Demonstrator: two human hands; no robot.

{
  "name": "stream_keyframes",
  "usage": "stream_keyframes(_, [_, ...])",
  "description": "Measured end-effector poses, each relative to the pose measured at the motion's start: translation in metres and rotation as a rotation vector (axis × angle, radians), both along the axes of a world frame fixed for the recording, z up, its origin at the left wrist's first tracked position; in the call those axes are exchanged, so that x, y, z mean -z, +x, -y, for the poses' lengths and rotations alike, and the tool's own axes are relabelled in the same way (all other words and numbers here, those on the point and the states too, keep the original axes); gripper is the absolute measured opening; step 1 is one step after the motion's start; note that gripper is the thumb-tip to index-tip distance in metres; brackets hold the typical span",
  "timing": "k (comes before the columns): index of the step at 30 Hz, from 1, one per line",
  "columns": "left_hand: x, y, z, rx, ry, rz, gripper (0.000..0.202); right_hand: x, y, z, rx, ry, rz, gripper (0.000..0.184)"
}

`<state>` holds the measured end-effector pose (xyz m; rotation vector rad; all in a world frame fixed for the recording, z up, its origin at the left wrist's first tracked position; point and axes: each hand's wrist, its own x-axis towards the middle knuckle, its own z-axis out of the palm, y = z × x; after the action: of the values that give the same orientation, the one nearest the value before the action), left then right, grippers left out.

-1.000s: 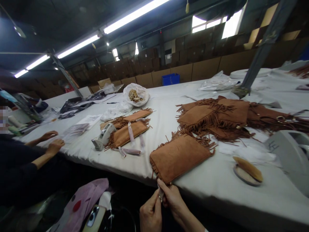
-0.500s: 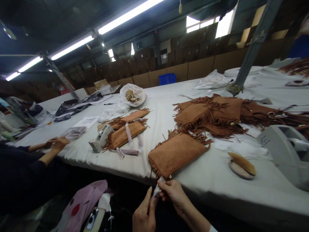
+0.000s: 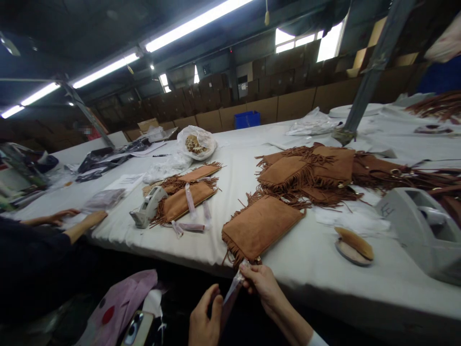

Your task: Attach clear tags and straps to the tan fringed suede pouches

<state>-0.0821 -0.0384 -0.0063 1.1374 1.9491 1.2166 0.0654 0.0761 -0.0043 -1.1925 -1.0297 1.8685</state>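
A tan fringed suede bag [image 3: 262, 228] lies flat at the table's front edge, its near corner with a metal ring facing me. My right hand [image 3: 262, 286] pinches the upper end of a strap in a clear plastic sleeve [image 3: 232, 292], just below that corner. Lower down, my left hand [image 3: 206, 315] is curled at the sleeved strap's lower part, thumb and forefinger beside it; its other fingers are partly hidden. The strap slants down between both hands, off the table edge.
Tape dispensers stand left [image 3: 148, 207] and right [image 3: 425, 230]. More fringed bags [image 3: 331, 166] are piled behind; others [image 3: 187, 199] lie left with sleeved straps. An oval tan object [image 3: 355, 245] sits right. A co-worker's hands [image 3: 90, 221] rest at left. A phone [image 3: 139, 329] is below.
My left hand has moved down and left along the sleeved strap, so more of it shows. My right hand stays near the bag's corner. The co-worker's hands have lowered.
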Motion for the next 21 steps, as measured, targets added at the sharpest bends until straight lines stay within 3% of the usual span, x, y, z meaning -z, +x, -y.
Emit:
stream_keyframes(3, [-0.008,0.026,-0.033,0.179,-0.017,0.253,0.054,0.001,0.002,0.000,0.002,0.006,0.005,0.038])
stream_keyframes(5, [-0.007,0.039,-0.044,0.210,-0.042,0.363,0.055,0.003,0.004,-0.001,0.014,0.009,0.017,0.039])
stream_keyframes(15, [0.001,0.047,-0.050,0.098,-0.035,0.568,0.055,0.026,0.003,-0.008,-0.090,-0.057,-0.027,0.059])
stream_keyframes(18, [0.002,0.051,-0.049,0.056,-0.048,0.553,0.061,0.023,0.013,-0.004,-0.165,-0.053,0.031,0.064])
stream_keyframes(21, [0.003,0.054,-0.042,-0.038,-0.046,0.449,0.062,0.008,0.051,-0.005,-0.147,0.105,0.168,0.064])
